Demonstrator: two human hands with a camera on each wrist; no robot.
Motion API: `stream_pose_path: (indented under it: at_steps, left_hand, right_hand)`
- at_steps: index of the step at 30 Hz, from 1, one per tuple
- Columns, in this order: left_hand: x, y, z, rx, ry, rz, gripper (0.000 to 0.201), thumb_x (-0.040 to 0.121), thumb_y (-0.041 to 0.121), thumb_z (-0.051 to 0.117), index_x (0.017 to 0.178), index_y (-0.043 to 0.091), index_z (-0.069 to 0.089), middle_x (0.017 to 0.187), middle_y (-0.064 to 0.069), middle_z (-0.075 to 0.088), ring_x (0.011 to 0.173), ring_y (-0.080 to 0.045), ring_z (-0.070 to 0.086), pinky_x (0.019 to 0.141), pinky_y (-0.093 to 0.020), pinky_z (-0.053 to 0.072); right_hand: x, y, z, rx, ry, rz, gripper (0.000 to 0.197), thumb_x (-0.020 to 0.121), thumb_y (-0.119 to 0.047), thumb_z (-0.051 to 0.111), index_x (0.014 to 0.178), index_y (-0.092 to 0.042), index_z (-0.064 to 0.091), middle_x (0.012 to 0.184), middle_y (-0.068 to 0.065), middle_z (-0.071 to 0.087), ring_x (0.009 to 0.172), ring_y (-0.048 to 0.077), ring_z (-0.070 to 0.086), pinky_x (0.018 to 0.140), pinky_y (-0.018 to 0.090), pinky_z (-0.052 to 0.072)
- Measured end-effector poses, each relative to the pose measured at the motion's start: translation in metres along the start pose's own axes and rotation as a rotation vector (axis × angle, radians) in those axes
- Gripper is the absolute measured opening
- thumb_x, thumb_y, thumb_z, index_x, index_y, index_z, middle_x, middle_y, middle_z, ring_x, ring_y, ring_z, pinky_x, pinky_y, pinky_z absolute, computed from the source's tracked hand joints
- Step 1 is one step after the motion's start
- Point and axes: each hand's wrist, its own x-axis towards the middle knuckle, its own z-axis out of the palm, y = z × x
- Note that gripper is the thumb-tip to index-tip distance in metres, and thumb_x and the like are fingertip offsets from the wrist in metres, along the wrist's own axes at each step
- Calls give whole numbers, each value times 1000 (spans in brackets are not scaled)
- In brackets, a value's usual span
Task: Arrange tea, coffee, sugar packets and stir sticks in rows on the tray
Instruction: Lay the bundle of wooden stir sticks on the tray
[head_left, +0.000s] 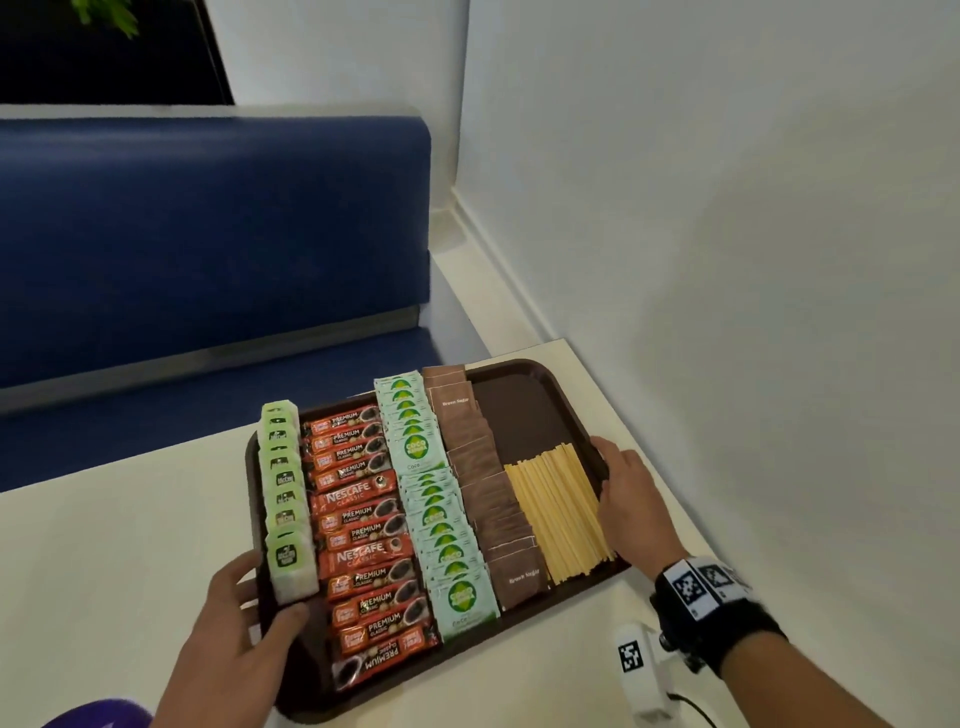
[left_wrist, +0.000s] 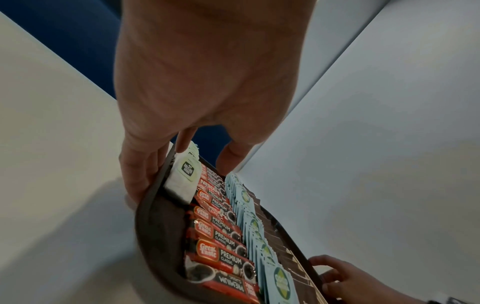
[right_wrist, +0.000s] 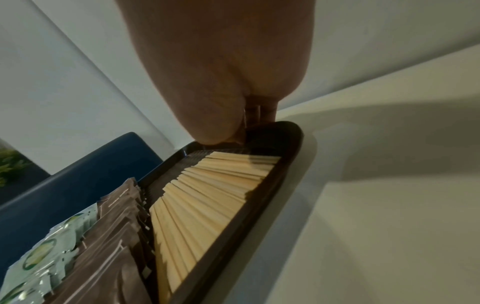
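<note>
Now | left hand (head_left: 244, 618): fingers curled round near-left rim of dark brown plastic tray (head_left: 524, 410) | right hand (head_left: 631, 499): fingers curled round its right rim, beside pale wooden stir sticks (head_left: 558, 512).

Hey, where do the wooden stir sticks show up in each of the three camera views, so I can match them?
Head: the stir sticks lie at the tray's right side, beside the right hand.
Left wrist: not clearly visible; the far rows hide that side.
Right wrist: they fan across the picture's middle, along the tray's rim.
Shared landmark: the row of brown sugar packets right next to them.
</note>
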Motion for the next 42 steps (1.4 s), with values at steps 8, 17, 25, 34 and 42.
stream_pose_path:
  at_steps: [8,17,25,34,42]
  left_hand:
    - [-5,16,34,-10,-42,-9,68,91,-4,79,148,15,49,138,-15,65,112,-32,61,112,-53,44]
    - [-5,26,44,-19,-53,-21,66,91,-7,78,144,17,49,140,-15,62,116,-32,59,114,-56,44]
    - [-6,32,46,-16,-64,-26,67,89,-11,77,143,16,49,143,-18,62,122,-36,60,117,-57,43]
    - [-6,32,44,-24,-75,-4,62,89,-10,77,133,24,48,136,-14,62,117,-33,59,116,-56,43]
    - [-7,32,45,-9,-88,14,62,91,-10,75,137,20,47,144,-18,60,127,-37,59,115,-55,44]
  right_hand:
    - [28,22,-16,-44,42,31,71,100,8,51,161,-26,36,139,8,53,125,24,54,104,42,54]
    - [35,29,-19,-42,74,56,76,96,10,57,161,-24,35,146,10,52,135,28,52,111,47,52]
    - [38,27,-22,-53,84,42,76,95,11,58,160,-22,36,146,12,52,135,29,52,111,44,52]
    - [38,24,-23,-65,74,52,78,95,12,57,161,-22,34,149,13,50,138,30,50,113,44,50]
    - [36,20,-25,-94,67,46,76,95,11,58,160,-21,35,147,13,51,135,30,52,110,44,51]
